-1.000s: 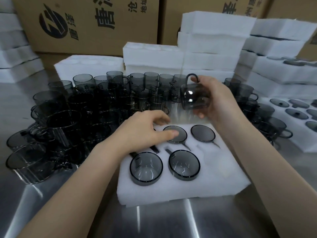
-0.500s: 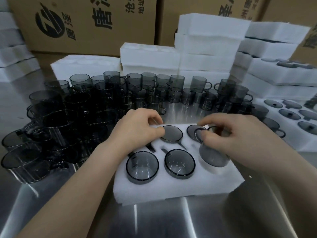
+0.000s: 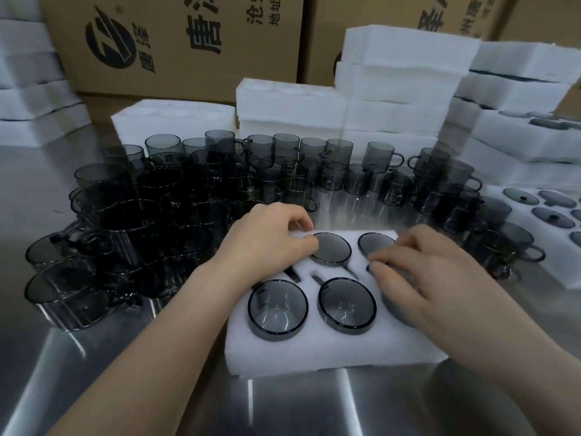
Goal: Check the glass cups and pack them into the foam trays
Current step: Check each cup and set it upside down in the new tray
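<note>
Right hand point(image 3: 421, 278) first: it lies over the glass cup point(image 3: 394, 311), fingers curled round its top, so only a dark sliver of the glass shows under my palm. That cup sits in the near-right pocket of the foam tray point(image 3: 314, 354). Four packed cups point(image 3: 347, 305) fill other pockets, two in the near row beside it and two in the far row. My left hand point(image 3: 267, 243) is bunched on the tray's far-left corner, thumb and forefinger pinching a bit of foam, the thumb tip touching the rim of the far middle cup. The tray lies flat on the steel counter point(image 3: 188, 388). Beyond it and to my left crowd the loose cups point(image 3: 163, 215), upright with handles. A second tray point(image 3: 559, 265) lies to the right. Foam stacks point(image 3: 393, 73) and cardboard boxes point(image 3: 188, 42) stand behind.
</note>
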Action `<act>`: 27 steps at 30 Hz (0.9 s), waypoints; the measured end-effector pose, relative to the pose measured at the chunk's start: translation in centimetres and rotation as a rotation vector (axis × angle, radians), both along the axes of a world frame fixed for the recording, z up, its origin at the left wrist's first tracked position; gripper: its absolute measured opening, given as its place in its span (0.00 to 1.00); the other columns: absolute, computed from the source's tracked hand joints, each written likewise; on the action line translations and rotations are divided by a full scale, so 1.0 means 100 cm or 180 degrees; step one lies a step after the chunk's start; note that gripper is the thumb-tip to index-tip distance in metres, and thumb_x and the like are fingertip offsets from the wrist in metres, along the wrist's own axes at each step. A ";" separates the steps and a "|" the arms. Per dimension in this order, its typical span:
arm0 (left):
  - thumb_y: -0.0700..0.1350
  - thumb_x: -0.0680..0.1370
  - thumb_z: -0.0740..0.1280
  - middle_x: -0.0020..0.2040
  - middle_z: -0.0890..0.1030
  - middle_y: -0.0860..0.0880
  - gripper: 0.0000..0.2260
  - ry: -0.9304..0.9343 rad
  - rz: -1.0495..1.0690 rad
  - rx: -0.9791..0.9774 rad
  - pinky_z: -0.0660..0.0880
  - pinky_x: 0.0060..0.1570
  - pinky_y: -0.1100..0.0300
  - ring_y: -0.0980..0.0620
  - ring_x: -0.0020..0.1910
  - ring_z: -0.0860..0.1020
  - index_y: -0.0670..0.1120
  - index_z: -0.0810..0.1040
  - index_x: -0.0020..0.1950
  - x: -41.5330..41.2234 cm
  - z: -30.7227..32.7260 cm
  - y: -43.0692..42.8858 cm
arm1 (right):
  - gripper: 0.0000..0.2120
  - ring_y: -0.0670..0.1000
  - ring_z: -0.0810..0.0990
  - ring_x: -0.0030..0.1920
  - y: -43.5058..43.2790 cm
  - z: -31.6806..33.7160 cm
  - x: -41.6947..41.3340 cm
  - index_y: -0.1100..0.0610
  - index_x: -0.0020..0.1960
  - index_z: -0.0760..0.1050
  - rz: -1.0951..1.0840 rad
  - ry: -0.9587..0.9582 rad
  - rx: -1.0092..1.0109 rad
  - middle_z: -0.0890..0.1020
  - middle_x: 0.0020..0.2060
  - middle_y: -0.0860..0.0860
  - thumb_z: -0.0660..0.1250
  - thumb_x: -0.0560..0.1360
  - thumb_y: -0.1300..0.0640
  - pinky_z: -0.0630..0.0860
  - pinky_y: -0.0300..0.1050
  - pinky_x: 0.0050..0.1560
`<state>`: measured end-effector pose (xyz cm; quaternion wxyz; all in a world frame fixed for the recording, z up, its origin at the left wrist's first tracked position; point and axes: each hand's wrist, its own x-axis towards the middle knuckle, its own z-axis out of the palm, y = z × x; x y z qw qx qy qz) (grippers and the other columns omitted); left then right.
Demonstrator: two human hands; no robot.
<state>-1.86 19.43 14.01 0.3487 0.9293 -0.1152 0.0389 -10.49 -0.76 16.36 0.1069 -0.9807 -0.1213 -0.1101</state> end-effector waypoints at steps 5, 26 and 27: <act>0.57 0.68 0.67 0.43 0.81 0.57 0.09 0.0003 -0.0003 0.0028 0.78 0.50 0.51 0.53 0.46 0.79 0.59 0.80 0.46 0.001 -0.002 0.001 | 0.21 0.36 0.68 0.64 -0.004 -0.009 0.003 0.49 0.55 0.80 0.0368 -0.0062 0.0608 0.76 0.56 0.34 0.52 0.76 0.44 0.61 0.31 0.60; 0.59 0.64 0.61 0.41 0.81 0.57 0.13 -0.0016 0.0014 0.0137 0.78 0.48 0.51 0.54 0.44 0.79 0.59 0.80 0.44 -0.001 0.000 -0.001 | 0.22 0.20 0.46 0.65 -0.021 -0.007 0.004 0.33 0.61 0.59 0.0855 0.0732 0.0226 0.56 0.60 0.20 0.45 0.69 0.32 0.45 0.20 0.64; 0.59 0.64 0.61 0.42 0.81 0.57 0.13 -0.0016 0.0017 0.0147 0.78 0.48 0.51 0.54 0.44 0.79 0.59 0.80 0.44 -0.001 0.001 -0.001 | 0.26 0.19 0.40 0.64 -0.022 -0.007 0.005 0.34 0.64 0.58 0.0850 0.0741 0.0138 0.51 0.61 0.20 0.43 0.68 0.31 0.40 0.19 0.63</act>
